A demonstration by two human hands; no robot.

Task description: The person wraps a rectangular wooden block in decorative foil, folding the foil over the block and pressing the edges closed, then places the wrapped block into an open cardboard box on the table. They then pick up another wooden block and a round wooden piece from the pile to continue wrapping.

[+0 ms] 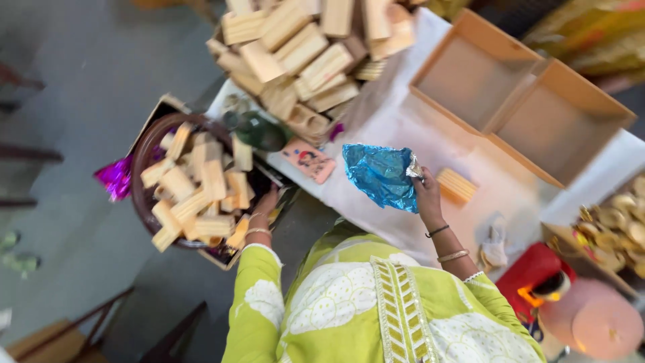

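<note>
White-covered table [396, 128]: heap of wooden blocks [302, 47] at far-left corner, two open wooden boxes [517, 94] on right side. Right hand [426, 191] pinches blue foil sheet [380, 175] above near edge. Left hand [263, 208] reaches into block-filled basket [144, 158] off table's left edge; finger state unclear.

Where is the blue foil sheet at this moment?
In the head view, the blue foil sheet sits centre frame, held in the right hand above the white table, beside a small wooden block.

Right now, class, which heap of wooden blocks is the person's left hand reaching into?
The left hand reaches into the basket of wooden blocks beside the table, not the larger pile heaped on the white table.
</note>
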